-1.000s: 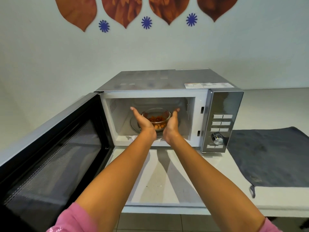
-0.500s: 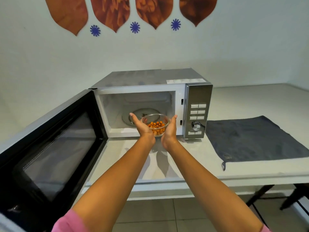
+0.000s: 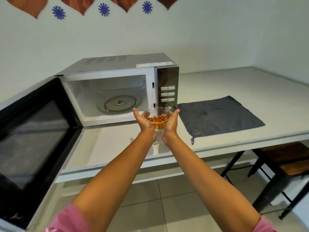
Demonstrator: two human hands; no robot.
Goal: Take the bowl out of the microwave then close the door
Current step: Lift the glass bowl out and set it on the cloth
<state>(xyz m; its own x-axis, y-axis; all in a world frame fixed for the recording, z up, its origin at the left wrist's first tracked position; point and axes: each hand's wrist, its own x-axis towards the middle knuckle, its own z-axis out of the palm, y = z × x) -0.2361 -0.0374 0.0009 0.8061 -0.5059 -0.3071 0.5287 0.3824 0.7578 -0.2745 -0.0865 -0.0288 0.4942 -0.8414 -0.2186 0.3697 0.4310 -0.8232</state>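
Note:
A small clear glass bowl [image 3: 158,116] with orange round pieces in it is held in the air between my two palms, in front of the microwave's control panel. My left hand [image 3: 144,121] presses its left side and my right hand [image 3: 171,123] its right side. The silver microwave [image 3: 117,67] stands on the white counter, its cavity bare except for the glass turntable [image 3: 120,104]. Its black door [image 3: 35,131] is swung wide open to the left, towards me.
A dark grey cloth [image 3: 217,116] lies flat on the white counter [image 3: 234,84] right of the microwave. Below the counter's right end stand black metal legs and a wooden stool [image 3: 287,158]. The floor is tiled.
Both hands have drawn the bowl out of the cavity and carried it right, to just in front of the control panel. The view has pulled back and turned right.

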